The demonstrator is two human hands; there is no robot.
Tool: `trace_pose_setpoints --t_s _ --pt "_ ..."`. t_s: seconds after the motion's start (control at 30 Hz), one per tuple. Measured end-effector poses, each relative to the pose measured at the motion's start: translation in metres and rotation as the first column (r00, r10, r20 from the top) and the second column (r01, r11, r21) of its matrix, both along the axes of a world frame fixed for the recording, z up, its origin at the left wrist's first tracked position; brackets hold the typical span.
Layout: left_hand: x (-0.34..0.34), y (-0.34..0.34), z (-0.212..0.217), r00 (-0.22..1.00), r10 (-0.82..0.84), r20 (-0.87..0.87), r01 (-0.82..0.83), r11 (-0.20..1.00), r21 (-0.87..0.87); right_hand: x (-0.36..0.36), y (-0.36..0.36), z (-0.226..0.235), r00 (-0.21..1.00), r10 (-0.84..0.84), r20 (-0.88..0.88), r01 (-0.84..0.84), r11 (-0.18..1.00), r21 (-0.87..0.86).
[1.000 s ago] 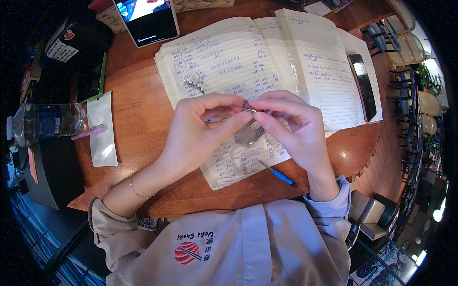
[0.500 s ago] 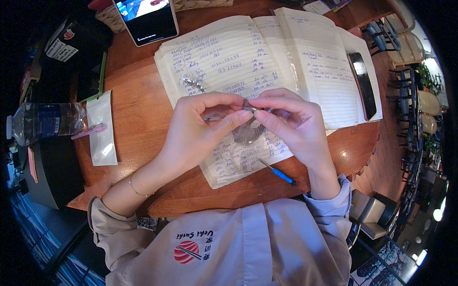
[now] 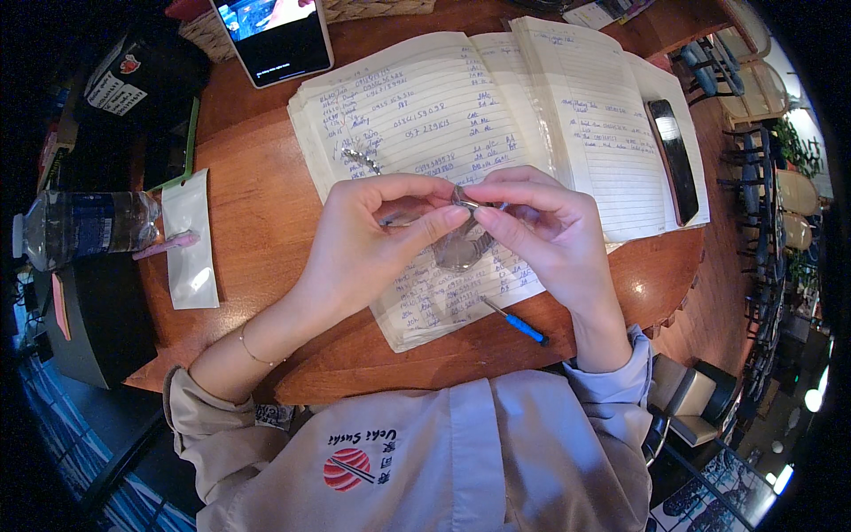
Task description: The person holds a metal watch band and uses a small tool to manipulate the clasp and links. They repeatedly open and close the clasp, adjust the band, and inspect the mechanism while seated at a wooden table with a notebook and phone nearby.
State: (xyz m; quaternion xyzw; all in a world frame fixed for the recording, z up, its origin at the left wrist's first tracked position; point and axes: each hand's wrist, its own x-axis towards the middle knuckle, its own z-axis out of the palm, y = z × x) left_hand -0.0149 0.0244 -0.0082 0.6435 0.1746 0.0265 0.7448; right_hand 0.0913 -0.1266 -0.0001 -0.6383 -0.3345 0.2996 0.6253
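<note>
Both hands meet over an open notebook covered in handwriting. My left hand and my right hand pinch the silver metal band of a wristwatch between thumbs and fingertips. The watch's round part hangs below the fingers, blurred and partly hidden by the thumbs. Beyond my left hand, a short piece of metal watch band lies on the page. A small screwdriver with a blue handle rests near the notebook's lower edge, close to my right wrist.
A phone lies on the right-hand pages. At the far left of the wooden table are a lit tablet, a plastic bottle, and a white pouch with a pink pen across it.
The watch's hanging round part has shifted very slightly under the fingers. Both hands keep the same pinch in nearly the same place.
</note>
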Motion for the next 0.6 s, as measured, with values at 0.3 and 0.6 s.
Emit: trace_pose_setpoints --t_s 0.3,0.6 --pt "0.0002 0.0007 0.0017 1.000 -0.014 0.009 0.014 1.000 -0.014 -0.0003 0.0000 0.0004 1.000 -0.004 -0.003 0.004 1.000 -0.009" --pt "0.0004 0.0019 0.0000 1.000 -0.022 0.008 0.022 0.999 -0.037 0.0000 -0.0005 -0.0007 0.999 -0.004 0.032 0.004 1.000 -0.024"
